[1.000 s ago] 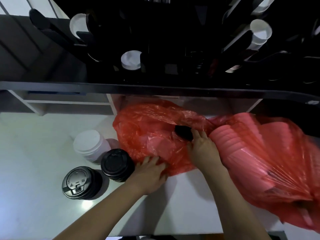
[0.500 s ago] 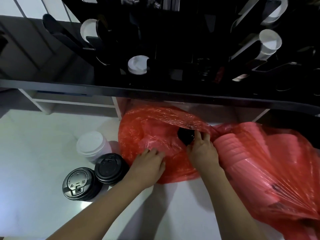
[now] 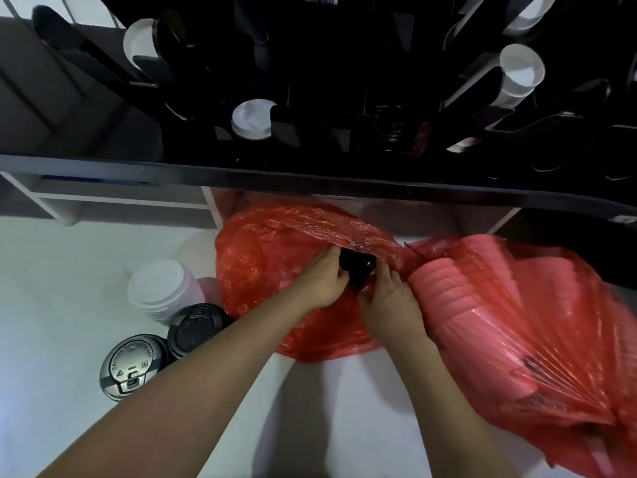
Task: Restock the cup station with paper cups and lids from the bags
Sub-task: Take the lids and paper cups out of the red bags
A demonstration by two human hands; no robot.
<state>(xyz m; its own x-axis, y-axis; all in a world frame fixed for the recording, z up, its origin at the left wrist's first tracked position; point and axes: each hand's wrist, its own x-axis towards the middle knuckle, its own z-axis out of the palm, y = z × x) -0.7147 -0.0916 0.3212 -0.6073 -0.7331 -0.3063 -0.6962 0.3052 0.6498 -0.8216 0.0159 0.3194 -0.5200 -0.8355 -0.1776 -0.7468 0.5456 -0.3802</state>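
Lid stacks (image 3: 179,319) crowd left; shelf (image 3: 310,177) perhaps overhangs.

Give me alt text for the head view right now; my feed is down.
Both hands, the left hand and right hand, grip a black object at the mouth of a red plastic bag on a white counter. Stacks of white lids and black lids stand left; a second red bag lies right.

Lid stacks (image 3: 162,291) left of bag (image 3: 275,257); second bag (image 3: 517,322) right; cup rack (image 3: 344,81) behind.
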